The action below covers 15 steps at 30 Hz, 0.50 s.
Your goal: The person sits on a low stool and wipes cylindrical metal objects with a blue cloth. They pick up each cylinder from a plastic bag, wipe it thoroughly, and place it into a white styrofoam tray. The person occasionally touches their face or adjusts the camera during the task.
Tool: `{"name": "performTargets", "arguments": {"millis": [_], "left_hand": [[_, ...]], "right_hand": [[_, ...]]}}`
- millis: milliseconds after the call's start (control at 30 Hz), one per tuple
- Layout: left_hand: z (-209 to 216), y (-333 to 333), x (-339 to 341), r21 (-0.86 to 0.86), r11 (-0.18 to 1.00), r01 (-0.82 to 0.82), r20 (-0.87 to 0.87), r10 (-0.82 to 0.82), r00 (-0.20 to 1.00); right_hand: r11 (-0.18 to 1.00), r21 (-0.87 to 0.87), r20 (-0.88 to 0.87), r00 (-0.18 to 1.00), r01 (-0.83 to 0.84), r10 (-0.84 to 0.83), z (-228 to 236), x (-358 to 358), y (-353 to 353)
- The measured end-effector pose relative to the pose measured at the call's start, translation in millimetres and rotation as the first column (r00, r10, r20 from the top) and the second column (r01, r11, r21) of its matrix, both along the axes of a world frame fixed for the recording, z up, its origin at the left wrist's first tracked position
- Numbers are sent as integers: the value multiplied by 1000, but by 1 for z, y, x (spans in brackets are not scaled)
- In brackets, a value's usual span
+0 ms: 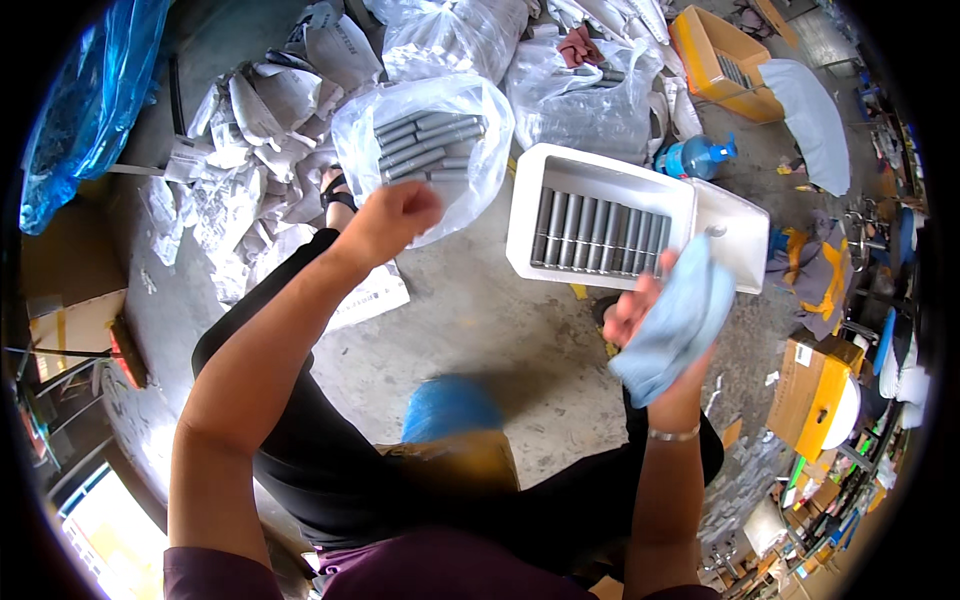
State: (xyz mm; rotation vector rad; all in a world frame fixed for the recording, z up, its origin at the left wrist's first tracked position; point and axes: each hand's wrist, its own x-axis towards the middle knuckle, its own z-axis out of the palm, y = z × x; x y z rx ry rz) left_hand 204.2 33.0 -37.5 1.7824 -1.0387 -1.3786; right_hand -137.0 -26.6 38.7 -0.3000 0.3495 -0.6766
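Observation:
My left hand (399, 214) is raised at the near edge of a clear plastic bag (490, 130), with its fingers curled in and nothing seen sticking out of them. Inside the bag lie several grey metal rods (415, 160). On the right, my right hand (640, 308) holds a folded light blue cloth (678, 325); the cloth covers the palm and the fingertips show at its left side. Just beyond that hand stands a white foam box (600, 165), where a row of dark grey rods (602, 235) lies side by side.
Crumpled paper (250, 150) covers the floor at left. Filled plastic bags (450, 45) stand at the back. A blue water jug (695, 157) and a yellow-taped carton (700, 60) are beyond the foam box. Between my legs is a blue-topped object (450, 410).

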Motion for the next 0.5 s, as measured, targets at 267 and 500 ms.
{"name": "performTargets", "arguments": {"millis": [267, 500], "left_hand": [[-165, 16, 44, 169, 947, 274, 571, -320, 756], [-252, -55, 17, -24, 971, 236, 813, -119, 571]], "right_hand": [[845, -310, -923, 350, -437, -158, 14, 3, -35], [992, 91, -720, 694, 89, 4, -7, 7, -33]]}}
